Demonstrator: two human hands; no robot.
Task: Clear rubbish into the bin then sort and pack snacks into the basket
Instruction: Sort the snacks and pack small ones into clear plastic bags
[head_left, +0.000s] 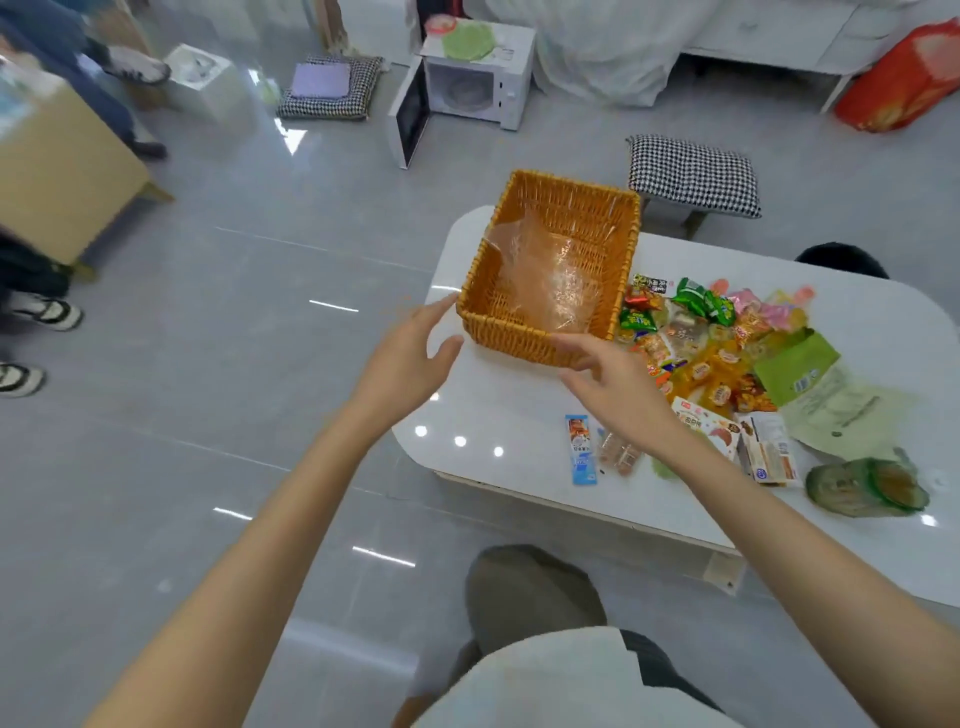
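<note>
You can read nothing: the print on the blue stick sachet (582, 451), white snack box (706, 428) and green paper pouch (795, 366), all near and right of the orange wicker basket (519, 343), is blurred.

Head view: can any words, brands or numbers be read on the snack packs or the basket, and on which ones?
No text is legible in this view.
Blue sachet: printed characters, too blurred to read.
White snack box: dark characters, too blurred to read.
Green pouch: barcode label, digits too small to read.
Black and yellow packet: print, too blurred to read.
Basket: no text.
</note>
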